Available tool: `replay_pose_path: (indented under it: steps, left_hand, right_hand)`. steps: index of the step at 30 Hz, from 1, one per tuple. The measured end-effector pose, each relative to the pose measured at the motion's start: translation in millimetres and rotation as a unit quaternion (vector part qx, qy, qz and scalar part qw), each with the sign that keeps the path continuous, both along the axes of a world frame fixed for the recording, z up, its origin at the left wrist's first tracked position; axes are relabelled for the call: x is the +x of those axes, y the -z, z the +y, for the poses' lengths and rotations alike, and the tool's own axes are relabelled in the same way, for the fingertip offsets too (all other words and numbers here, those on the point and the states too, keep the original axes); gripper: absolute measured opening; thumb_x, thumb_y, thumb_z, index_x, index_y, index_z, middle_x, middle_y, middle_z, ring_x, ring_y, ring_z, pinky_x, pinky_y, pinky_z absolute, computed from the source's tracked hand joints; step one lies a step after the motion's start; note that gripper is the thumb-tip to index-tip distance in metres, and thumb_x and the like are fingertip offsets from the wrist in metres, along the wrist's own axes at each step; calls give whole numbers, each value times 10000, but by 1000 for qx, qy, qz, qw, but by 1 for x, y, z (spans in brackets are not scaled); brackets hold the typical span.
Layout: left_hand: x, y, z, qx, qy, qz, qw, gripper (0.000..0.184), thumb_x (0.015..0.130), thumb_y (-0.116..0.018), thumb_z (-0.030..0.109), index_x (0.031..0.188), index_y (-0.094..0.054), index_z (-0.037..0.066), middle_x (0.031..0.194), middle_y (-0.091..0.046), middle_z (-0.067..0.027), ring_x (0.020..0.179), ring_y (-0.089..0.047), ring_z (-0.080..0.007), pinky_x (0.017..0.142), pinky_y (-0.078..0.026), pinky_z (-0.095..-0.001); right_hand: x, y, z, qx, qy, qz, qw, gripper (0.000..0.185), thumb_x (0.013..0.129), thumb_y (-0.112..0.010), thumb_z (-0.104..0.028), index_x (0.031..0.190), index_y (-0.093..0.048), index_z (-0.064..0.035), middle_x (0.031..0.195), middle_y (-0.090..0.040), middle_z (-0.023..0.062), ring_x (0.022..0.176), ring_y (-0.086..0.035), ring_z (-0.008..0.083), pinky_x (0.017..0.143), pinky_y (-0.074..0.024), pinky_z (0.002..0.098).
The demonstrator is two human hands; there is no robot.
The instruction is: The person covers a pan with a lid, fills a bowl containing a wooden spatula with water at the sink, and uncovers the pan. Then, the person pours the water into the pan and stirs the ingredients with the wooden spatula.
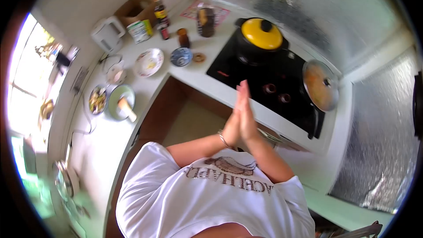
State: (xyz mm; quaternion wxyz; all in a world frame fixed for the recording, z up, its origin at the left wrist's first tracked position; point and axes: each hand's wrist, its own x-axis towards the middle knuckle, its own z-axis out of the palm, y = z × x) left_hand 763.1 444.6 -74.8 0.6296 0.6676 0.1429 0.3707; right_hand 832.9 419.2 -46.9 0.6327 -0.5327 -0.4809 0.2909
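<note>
My left hand [233, 125], with a bracelet [223, 139] at its wrist, is pressed palm to palm against my right hand [248, 123]. The fingers of both are stretched straight and point away from me. No object shows between the palms. They are raised in front of my white shirt [211, 194], by the near edge of the black cooktop [255, 77]. On the cooktop are a black pot [251, 53] under a yellow lid [260, 33] and a pan with a glass lid [318, 83], food showing through it.
Along the left counter [103, 150] stand a green bowl holding a wooden-handled tool [127, 109], a bowl of chopped food [97, 100], a floral plate [149, 62], a blue patterned bowl [181, 56] and a white kettle [107, 34]. Several bottles, including a glass one [205, 20], stand at the back.
</note>
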Motion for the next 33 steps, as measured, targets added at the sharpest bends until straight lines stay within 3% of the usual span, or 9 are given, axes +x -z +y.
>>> replay_pose_path:
  steps: [2, 7, 10, 11, 16, 22, 23, 29, 33]
  left_hand:
    - [1, 8, -23, -64, 32, -56, 996, 640, 951, -141, 463, 1417, -12, 43, 1481, 47, -134, 1368, 49, -240, 1095, -1, -342]
    - [-16, -26, 25, -173, 41, -37, 983, 652, 947, -151, 478, 1417, 9, 56, 1488, 28, -96, 1368, 44, -218, 1098, -15, -331]
    - [-16, -16, 64, -11, -95, -80, 992, 581, 973, -193, 343, 1406, 12, 14, 1490, 11, -93, 1370, 0, -183, 1096, -49, -309]
    - [-20, -13, 54, 1, -94, -42, 995, 629, 952, -184, 438, 1418, 12, 63, 1489, 2, -114, 1373, 1, -252, 1099, -29, -341]
    - [-20, -6, -8, 5, -33, -18, 999, 591, 960, -149, 394, 1416, -13, 43, 1480, 1, -146, 1369, 22, -278, 1101, -11, -352]
    - [-17, -24, 46, -107, -67, -57, 990, 567, 969, -209, 330, 1413, -45, 18, 1490, 11, -87, 1369, -21, -202, 1095, -52, -291]
    - [-17, -17, 47, 21, -80, -67, 994, 567, 969, -210, 322, 1411, -40, 10, 1489, 16, -98, 1371, -6, -218, 1096, -44, -308]
    - [-1, -10, -26, -30, -8, -53, 998, 623, 956, -153, 425, 1413, -14, 24, 1484, -1, -126, 1369, 7, -273, 1098, -37, -358]
    - [1, -33, 6, -147, -11, -34, 988, 614, 961, -170, 415, 1414, -2, 36, 1489, -2, -83, 1371, -6, -217, 1100, -61, -310]
  right_hand:
    - [7, -13, 8, -71, 31, 132, 988, 553, 967, -244, -358, 1414, -135, -51, 1490, -84, 71, 1366, -89, 208, 1097, -81, 352]
    - [-31, -22, 14, -43, 8, -13, 999, 570, 964, -259, -331, 1407, -98, -12, 1480, -80, 136, 1367, -67, 236, 1097, -68, 339]
    - [-59, -12, 10, 39, -59, -142, 987, 640, 947, -239, -422, 1412, -61, -19, 1476, -40, 174, 1365, -55, 290, 1093, -56, 378]
    - [-53, -6, 8, 18, -64, -114, 991, 648, 946, -237, -437, 1409, -74, -14, 1473, -45, 182, 1366, -44, 293, 1093, -47, 389]
    - [-13, -19, 30, -101, 2, 123, 987, 573, 962, -242, -371, 1416, -108, -50, 1486, -97, 78, 1365, -85, 200, 1097, -78, 350]
    - [-52, -22, 6, 49, -67, -145, 986, 630, 948, -276, -386, 1407, -75, -5, 1483, -78, 120, 1367, -49, 268, 1096, -66, 368]
    - [-55, -36, 3, 25, -54, -101, 993, 641, 945, -257, -401, 1407, -63, -1, 1484, -76, 119, 1368, -41, 275, 1094, -57, 391]
    - [8, -16, 12, -64, 10, 103, 993, 564, 956, -224, -394, 1413, -167, -69, 1486, -111, 73, 1367, -91, 220, 1093, -106, 401]
    - [-11, -10, -11, 10, -26, -147, 989, 550, 957, -221, -310, 1406, -115, -12, 1478, -63, 154, 1367, -64, 282, 1096, -69, 397]
